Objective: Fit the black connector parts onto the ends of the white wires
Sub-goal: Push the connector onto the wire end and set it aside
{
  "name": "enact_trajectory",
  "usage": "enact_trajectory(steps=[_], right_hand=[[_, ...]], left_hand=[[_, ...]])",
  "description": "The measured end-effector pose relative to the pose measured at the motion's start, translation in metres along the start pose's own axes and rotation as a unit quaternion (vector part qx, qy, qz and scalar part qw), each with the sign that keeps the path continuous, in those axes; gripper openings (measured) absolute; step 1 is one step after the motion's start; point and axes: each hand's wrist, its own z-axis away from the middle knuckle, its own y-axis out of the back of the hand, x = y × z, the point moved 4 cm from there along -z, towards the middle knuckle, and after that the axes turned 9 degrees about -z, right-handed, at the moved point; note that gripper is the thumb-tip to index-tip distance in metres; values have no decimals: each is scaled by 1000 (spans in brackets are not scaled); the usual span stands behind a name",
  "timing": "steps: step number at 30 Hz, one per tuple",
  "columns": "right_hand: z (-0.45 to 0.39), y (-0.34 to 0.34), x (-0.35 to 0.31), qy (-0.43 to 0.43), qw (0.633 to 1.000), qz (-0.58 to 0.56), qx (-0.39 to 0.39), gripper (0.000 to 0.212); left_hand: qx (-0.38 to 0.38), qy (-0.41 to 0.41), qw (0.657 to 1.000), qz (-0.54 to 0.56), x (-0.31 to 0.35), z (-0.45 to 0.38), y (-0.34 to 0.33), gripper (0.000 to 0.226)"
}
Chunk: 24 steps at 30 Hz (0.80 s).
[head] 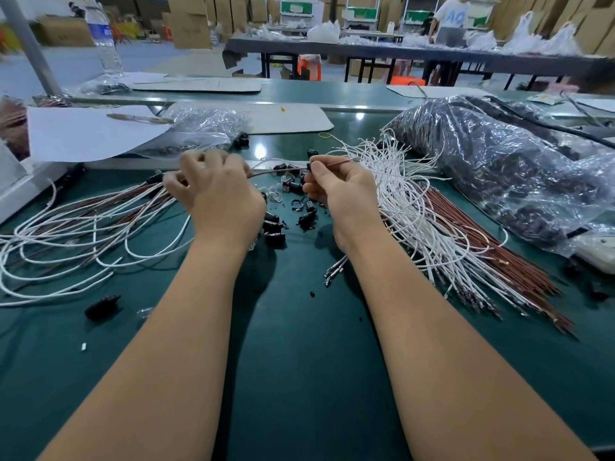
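- Left hand (pixel 213 191): grip curled closed around a bundle of wires (pixel 109 207) fanning leftward over the table (pixel 299 344).
- Between the hands a thin wire (pixel 266 172) runs nearly level, left to right.
- Right hand (pixel 336 188): grip pinches a black connector part (pixel 308 167) at fingertip height, the nearer hand to the joint; loose white wires (pixel 406 207) lie further right.

Bright overhead light — white glare spots on the green table (pixel 299 377) and plastic bags (pixel 519 168); soft arm shadows, blurred background, wide-angle bending at edges.
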Motion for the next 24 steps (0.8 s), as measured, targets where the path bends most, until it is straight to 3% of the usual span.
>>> enact_trajectory(steps=[4,7,10,12,15,17,20,24], right_hand=[[0,-7,2,0,1000,2,-27,10],[0,-4,1,10,1000,14,-19,12],[1,-5,1,11,999,26,-32,12],[1,-7,2,13,998,35,-48,11],[1,-8,2,21,997,43,-60,7],[0,-6,1,21,998,32,-44,4],[-1,-1,1,9,1000,23,-8,20],[-2,2,-2,28,999,40,8,14]], left_hand=[[-10,-130,982,139,26,3,3,21],[-46,-94,977,187,17,0,-4,20],[-27,-60,987,147,7,0,-6,18],[-10,-92,983,161,14,1,-2,16],[-36,-141,952,268,24,4,3,19],[-39,-125,944,303,21,3,4,16],[-24,-105,943,314,15,3,3,13],[-21,-109,947,303,16,2,4,14]])
